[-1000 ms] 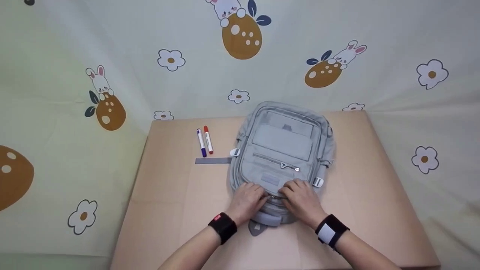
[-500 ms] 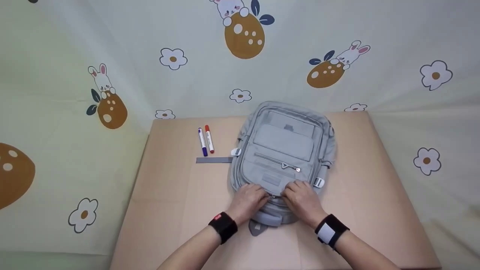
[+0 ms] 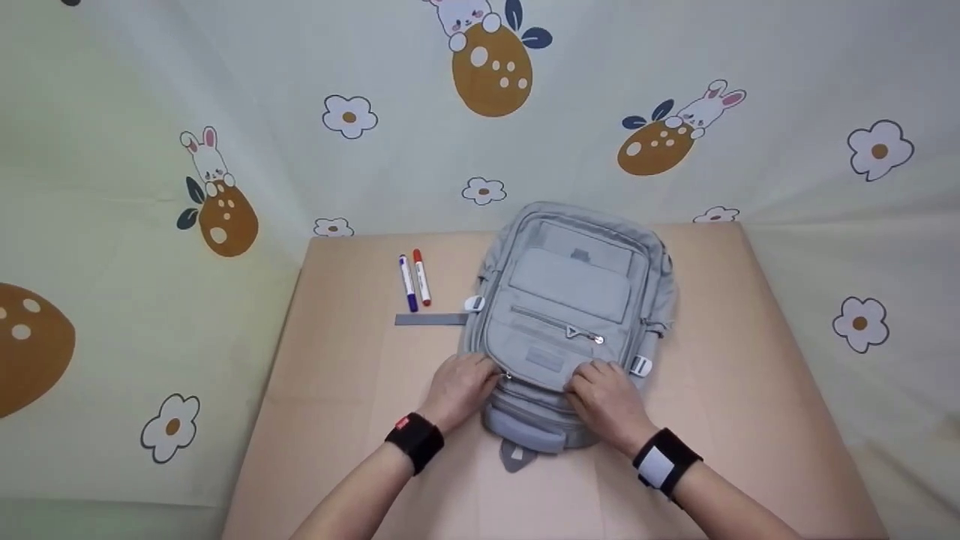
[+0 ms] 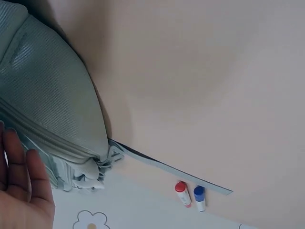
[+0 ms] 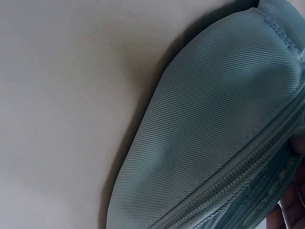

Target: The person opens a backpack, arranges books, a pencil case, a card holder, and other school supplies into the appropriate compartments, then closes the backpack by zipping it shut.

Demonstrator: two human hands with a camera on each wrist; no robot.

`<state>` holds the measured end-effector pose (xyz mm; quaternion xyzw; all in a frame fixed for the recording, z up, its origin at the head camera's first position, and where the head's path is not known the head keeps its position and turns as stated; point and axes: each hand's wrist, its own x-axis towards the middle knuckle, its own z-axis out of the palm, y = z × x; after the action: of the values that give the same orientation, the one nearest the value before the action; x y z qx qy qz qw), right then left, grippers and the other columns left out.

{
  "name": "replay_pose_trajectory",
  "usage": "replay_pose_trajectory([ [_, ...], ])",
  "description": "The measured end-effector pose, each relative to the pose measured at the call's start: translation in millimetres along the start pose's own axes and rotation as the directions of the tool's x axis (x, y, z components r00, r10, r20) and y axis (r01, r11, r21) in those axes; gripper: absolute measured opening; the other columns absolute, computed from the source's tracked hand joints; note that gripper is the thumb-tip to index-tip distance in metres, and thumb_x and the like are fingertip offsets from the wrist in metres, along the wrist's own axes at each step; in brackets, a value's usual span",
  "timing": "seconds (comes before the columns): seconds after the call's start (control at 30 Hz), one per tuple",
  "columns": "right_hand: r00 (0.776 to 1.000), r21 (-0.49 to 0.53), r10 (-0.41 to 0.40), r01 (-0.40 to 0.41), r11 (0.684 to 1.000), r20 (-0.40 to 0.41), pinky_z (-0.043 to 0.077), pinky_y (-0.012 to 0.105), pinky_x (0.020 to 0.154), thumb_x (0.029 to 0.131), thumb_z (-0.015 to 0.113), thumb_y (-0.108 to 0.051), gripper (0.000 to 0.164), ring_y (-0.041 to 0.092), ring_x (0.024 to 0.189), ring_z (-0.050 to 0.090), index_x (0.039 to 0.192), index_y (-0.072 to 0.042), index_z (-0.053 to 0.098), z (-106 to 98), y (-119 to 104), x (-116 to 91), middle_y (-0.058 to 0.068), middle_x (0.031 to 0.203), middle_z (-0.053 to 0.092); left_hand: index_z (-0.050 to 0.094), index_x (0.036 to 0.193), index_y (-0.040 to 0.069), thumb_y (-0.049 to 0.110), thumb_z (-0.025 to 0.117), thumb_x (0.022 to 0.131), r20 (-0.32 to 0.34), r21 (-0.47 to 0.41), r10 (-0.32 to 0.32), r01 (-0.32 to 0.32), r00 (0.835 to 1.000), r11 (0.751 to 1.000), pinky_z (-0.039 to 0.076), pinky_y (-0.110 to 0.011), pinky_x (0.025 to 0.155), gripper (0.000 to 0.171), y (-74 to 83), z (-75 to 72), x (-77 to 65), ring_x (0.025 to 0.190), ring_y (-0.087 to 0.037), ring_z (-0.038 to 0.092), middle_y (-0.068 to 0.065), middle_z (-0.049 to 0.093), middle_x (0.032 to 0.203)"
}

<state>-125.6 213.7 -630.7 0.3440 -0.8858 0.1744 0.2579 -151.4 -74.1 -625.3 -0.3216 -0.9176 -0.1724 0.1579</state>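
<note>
A grey backpack (image 3: 568,289) lies front side up on the table, its top handle (image 3: 527,431) toward me. My left hand (image 3: 459,391) pinches a zipper pull (image 3: 508,376) at the near left curve of the front compartment. On the near right, my right hand (image 3: 611,397) grips the fabric edge along the same zipper. In the left wrist view, the fingers (image 4: 40,176) of my left hand curl by the zipper seam. The right wrist view catches a few fingers (image 5: 288,205) of my right hand against the zipper teeth, mostly cut off by the frame.
Two markers, one blue-capped (image 3: 408,283) and one red-capped (image 3: 422,277), lie left of the backpack on the brown table (image 3: 337,360). A grey strap (image 3: 430,319) sticks out from the bag's left side. Behind hangs a curtain (image 3: 405,165) printed with rabbits and flowers.
My left hand has moved left along the near edge of the backpack, taking the zipper pull with it from the middle to the left curve. My right hand has stayed in place.
</note>
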Motion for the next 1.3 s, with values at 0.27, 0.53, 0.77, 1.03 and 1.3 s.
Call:
replay_pose_trajectory([
  [0.27,0.997,-0.025,0.047,-0.046,0.999,0.056,0.044,0.039,0.069,0.075,0.084,-0.015,0.022,0.022,0.081,0.058,0.089,-0.015,0.067,-1.6,-5.4,5.8,-0.002,0.088,0.061,0.071,0.09,0.017,0.018,0.076,0.092,0.017,-0.047,0.005,-0.004,1.0,0.999,0.051,-0.034,0.071,0.005,0.0,-1.2,-2.8,0.085,-0.015,0.064,0.006,0.065,0.089],
  [0.53,0.982,-0.05,0.114,-0.107,0.993,0.153,0.045,0.039,0.075,0.078,0.086,-0.03,0.03,0.022,0.087,0.058,0.095,-0.014,0.067,3.3,-26.8,36.9,0.0,0.093,0.064,0.067,0.086,0.017,0.021,0.078,0.09,0.008,-0.011,-0.025,0.025,1.0,1.0,0.049,-0.033,0.067,0.013,3.0,-1.4,-1.5,0.078,-0.014,0.06,0.006,0.061,0.083],
  [0.77,0.957,-0.133,0.173,-0.144,0.981,0.235,0.045,0.04,0.071,0.077,0.085,-0.024,0.025,0.025,0.081,0.058,0.089,-0.014,0.065,14.9,-34.6,50.2,0.003,0.087,0.063,0.064,0.087,0.017,0.024,0.075,0.093,0.049,-0.033,-0.067,0.069,0.997,0.997,0.048,-0.034,0.068,0.015,7.3,-2.4,-0.7,0.079,-0.015,0.058,0.006,0.061,0.083],
  [1.03,0.982,-0.122,0.098,-0.078,0.989,0.163,0.048,0.04,0.07,0.085,0.076,-0.015,0.012,0.025,0.077,0.06,0.083,-0.009,0.066,18.0,-32.5,49.6,0.005,0.083,0.066,0.065,0.089,0.018,0.025,0.074,0.095,0.085,-0.034,-0.098,0.101,0.992,0.994,0.049,-0.034,0.074,0.013,6.3,-6.4,-0.3,0.083,-0.016,0.06,0.006,0.062,0.086],
  [1.3,0.995,-0.095,0.04,-0.031,0.995,0.092,0.047,0.039,0.066,0.079,0.077,-0.012,0.015,0.025,0.07,0.058,0.075,-0.011,0.063,14.1,-27.4,46.2,0.002,0.077,0.062,0.065,0.093,0.018,0.024,0.073,0.096,0.055,0.006,-0.112,0.112,0.992,0.994,0.047,-0.033,0.066,0.011,-9.5,-8.8,0.6,0.08,-0.015,0.059,0.006,0.063,0.086],
])
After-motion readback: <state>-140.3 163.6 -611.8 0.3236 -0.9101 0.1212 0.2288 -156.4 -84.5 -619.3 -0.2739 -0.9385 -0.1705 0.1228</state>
